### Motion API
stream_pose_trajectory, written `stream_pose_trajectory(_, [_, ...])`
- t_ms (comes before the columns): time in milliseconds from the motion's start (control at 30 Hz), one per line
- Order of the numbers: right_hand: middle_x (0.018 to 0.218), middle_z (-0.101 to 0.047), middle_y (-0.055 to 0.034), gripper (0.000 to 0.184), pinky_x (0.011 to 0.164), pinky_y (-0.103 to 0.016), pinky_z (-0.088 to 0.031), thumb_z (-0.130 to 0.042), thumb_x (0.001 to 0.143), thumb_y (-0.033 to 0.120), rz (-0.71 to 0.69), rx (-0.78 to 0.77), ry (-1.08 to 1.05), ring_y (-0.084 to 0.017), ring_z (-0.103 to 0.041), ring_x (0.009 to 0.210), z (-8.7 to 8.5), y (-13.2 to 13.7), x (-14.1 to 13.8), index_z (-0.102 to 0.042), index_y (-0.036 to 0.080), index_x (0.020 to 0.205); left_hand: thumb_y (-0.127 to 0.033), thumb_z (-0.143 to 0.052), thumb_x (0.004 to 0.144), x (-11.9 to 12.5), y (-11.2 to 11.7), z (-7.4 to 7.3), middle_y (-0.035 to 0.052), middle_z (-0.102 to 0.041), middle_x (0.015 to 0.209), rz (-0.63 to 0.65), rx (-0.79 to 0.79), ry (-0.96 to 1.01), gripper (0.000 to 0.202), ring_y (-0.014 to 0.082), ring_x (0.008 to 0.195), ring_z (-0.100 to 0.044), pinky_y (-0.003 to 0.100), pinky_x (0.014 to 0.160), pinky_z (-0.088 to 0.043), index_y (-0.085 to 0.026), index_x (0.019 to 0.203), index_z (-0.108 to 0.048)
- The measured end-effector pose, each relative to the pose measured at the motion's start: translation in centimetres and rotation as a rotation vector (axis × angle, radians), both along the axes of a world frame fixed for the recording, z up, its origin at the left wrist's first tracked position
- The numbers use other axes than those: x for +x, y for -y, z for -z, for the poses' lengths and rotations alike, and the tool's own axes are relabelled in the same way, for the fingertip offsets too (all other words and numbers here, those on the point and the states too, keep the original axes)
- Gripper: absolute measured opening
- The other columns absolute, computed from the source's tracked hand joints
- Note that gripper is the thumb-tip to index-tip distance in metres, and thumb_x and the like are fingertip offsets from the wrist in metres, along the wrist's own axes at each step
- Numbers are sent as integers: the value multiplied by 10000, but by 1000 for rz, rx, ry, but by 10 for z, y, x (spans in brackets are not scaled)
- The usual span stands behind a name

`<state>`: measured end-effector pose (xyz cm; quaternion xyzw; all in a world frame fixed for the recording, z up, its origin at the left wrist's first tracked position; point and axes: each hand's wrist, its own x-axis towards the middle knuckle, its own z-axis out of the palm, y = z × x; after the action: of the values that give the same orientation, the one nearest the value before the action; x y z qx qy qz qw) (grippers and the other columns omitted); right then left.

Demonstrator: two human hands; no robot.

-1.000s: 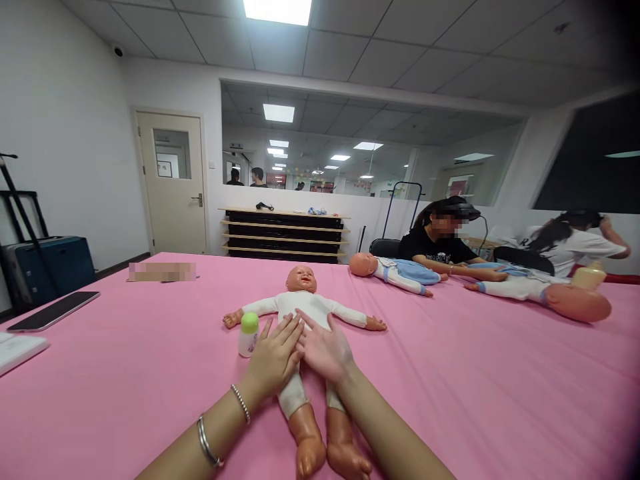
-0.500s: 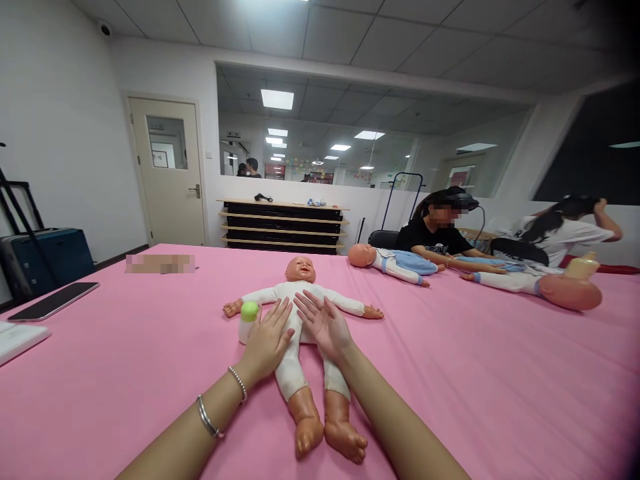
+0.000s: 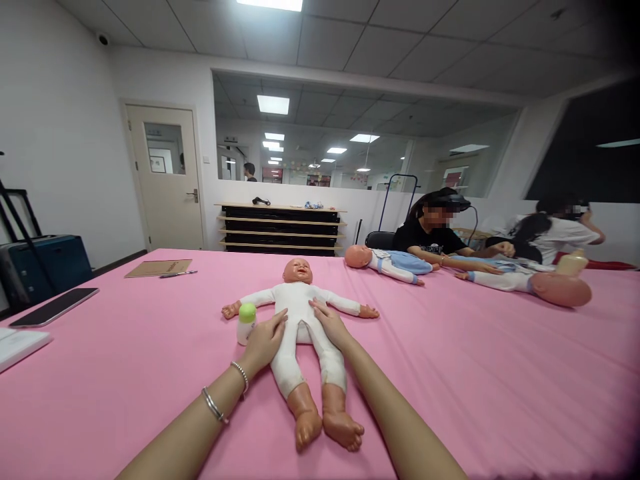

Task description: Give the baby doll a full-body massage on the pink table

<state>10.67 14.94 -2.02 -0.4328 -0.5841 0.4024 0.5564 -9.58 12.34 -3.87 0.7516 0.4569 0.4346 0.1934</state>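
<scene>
A baby doll (image 3: 299, 308) in a white suit lies on its back on the pink table (image 3: 125, 373), arms spread, bare feet toward me. My left hand (image 3: 264, 340) rests against the doll's left side at the waist, fingers stretched along the body. My right hand (image 3: 329, 323) lies along the other side of the torso, fingers also extended. Neither hand holds anything. A small white bottle with a green cap (image 3: 246, 323) stands just left of my left hand, beside the doll's arm.
Two people sit at the far right with two more dolls (image 3: 387, 262) (image 3: 537, 285). A clipboard with a pen (image 3: 159, 268) lies far left, a dark tablet (image 3: 54, 306) and a white device (image 3: 17, 346) at the left edge. Shelves (image 3: 280, 230) and a door (image 3: 167, 180) stand behind.
My two hands were together on the doll's belly; they have slid apart to either side of its torso. The view has tilted slightly.
</scene>
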Motion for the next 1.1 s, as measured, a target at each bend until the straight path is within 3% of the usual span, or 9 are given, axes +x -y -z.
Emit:
stream_pose_trajectory(133, [1217, -571, -13, 352, 1131, -401, -118, -610, 712, 217, 85, 162, 103, -175, -418, 1232, 1, -2, 1, -638, 247, 1062, -150, -373, 843, 11, -19, -12, 65, -643, 1079, -75, 71, 139, 410, 156, 991, -597, 345, 907, -461, -176, 1235, -491])
stream_pose_trajectory(233, [1283, -521, -16, 325, 1134, -394, -83, -560, 765, 265, -39, 192, 223, -171, -356, 1284, 9, -4, 1, -635, 246, 1081, -136, -381, 819, 28, -34, -15, 85, -627, 1063, -161, 141, 164, 391, 177, 1028, -566, 379, 948, -423, -150, 1183, -526])
stream_pose_trajectory(333, [1365, -432, -26, 362, 1131, -392, -45, -494, 813, 334, -105, 143, 287, -174, -265, 1337, 18, -9, 2, -600, 235, 1145, -194, -416, 820, 39, -44, -4, 102, -553, 1223, -66, 123, 82, 405, 214, 1202, -448, 418, 1045, -323, -146, 1208, -522])
stream_pose_trajectory(433, [1447, -295, -39, 458, 1123, -411, 11, -486, 810, 326, -4, 33, 347, -186, -129, 1380, 24, -14, 3, -509, 209, 1252, -295, -407, 852, 37, -51, 12, 60, -411, 1385, 95, -17, -7, 416, 240, 1354, -215, 459, 1108, -178, -202, 1244, -510])
stream_pose_trajectory(600, [1479, -186, -101, 617, 1121, -453, -59, -408, 842, 360, 266, -160, 585, -218, -98, 1385, 24, -14, 0, -283, 116, 1394, -359, -368, 868, 26, -58, 24, 80, -201, 1485, -2, -231, 103, 512, 236, 1385, -74, 448, 1126, -90, -182, 1348, -378])
stream_pose_trajectory(700, [1465, -234, -99, 595, 1127, -421, -117, -399, 828, 313, 315, 19, 652, -209, -167, 1372, 20, -9, -3, -322, 105, 1379, -323, -372, 855, 24, -56, 22, 91, -166, 1493, -22, -116, 113, 576, 203, 1386, -73, 396, 1139, -79, -132, 1390, -281])
stream_pose_trajectory(833, [1380, -411, -31, 469, 1121, -416, -160, -338, 829, 242, 33, 282, 670, -175, -295, 1326, 16, -4, -6, -505, 198, 1265, -315, -320, 873, 24, -48, 15, 35, -276, 1462, 145, 58, -55, 480, 176, 1374, -152, 395, 1136, -110, -209, 1334, -401])
stream_pose_trajectory(933, [1382, -405, -32, 457, 1118, -431, -141, -315, 848, 245, 1, 181, 689, -185, -267, 1339, 16, -5, -8, -514, 191, 1256, -317, -279, 890, 25, -45, 13, 14, -302, 1451, 131, -55, -132, 447, 193, 1368, -178, 434, 1122, -129, -256, 1297, -453])
stream_pose_trajectory(1100, [1470, -199, -114, 588, 1107, -482, -122, -380, 853, 312, 301, -137, 751, -246, -156, 1372, 18, -5, -10, -288, 99, 1393, -423, -321, 879, 26, -47, 17, 106, -71, 1505, -109, -276, -81, 603, 249, 1387, -15, 494, 1105, -70, -176, 1419, -213])
